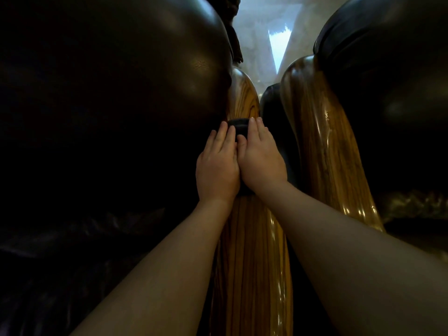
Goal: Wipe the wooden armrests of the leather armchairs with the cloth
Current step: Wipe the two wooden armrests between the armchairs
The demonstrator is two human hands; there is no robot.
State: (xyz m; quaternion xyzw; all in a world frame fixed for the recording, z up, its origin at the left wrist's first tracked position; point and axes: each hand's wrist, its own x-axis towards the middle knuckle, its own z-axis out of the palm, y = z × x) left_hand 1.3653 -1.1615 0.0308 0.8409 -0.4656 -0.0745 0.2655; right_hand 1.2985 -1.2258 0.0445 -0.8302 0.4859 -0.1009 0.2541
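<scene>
Two glossy wooden armrests are seen running from the bottom of the frame toward the upper centre. The near armrest [252, 251], in the lower middle, is rounded along its length, with golden-brown streaked grain and bright reflections on its varnish. A second armrest [324, 151], to the right of centre, is shaped into smooth lengthwise ridges and is equally shiny. Bulging, dark brown leather is seen on either side: the left armchair [109, 105] fills the left half of the frame, its surface smooth with a fine pebbled sheen where light catches it, and the right armchair [388, 81] fills the upper right.

A dark, soft-looking cloth [238, 127] is laid over the near armrest at mid-frame, mostly covered by the hands. The left hand [217, 168] and the right hand [260, 158] are laid flat on it side by side, touching along their inner edges, fingers extended and close together, palms pressed down. Only a rolled front edge of the cloth and a sliver at the wrists are visible. Both forearms are bare.
</scene>
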